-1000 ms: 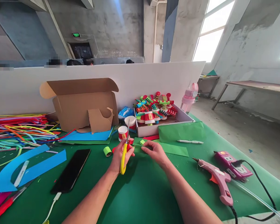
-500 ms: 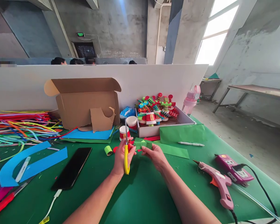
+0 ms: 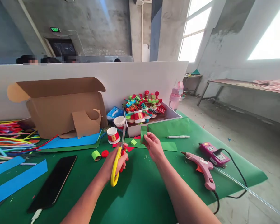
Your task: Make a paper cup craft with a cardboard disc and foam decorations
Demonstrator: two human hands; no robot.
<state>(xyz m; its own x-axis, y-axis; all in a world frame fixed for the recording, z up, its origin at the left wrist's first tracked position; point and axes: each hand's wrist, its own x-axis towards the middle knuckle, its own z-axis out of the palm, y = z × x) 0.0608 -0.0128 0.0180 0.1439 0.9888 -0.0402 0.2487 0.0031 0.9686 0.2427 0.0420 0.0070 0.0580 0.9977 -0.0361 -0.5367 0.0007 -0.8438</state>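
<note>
My left hand (image 3: pixel 112 161) is wrapped round a pair of scissors (image 3: pixel 114 175) with yellow and red handles, blades pointing up and away from me. Between the thumb and fingers of my right hand (image 3: pixel 154 147) is a small piece of green paper (image 3: pixel 143 132), held upright and apart from the blades. Just beyond my hands lie a light green paper square (image 3: pixel 133 142), red paper scraps (image 3: pixel 130 149) and a green paper strip (image 3: pixel 169 146). Left of the scissors are a light green paper roll (image 3: pixel 96 155), a red disc (image 3: pixel 105 153) and a red-and-white paper cup (image 3: pixel 113 135).
A white box (image 3: pixel 154 122) of colourful paper-cup figures stands at the back, beside an open cardboard box (image 3: pixel 53 109). To the right lie a pink glue gun (image 3: pixel 205 169) with its cord, and a pen (image 3: pixel 178 137). A phone (image 3: pixel 53 182) and blue strips (image 3: pixel 18 185) are left.
My hands have moved apart: the left draws back with the scissors, the right lifts the green paper upright. A light green square now shows on the table. The view has turned right.
</note>
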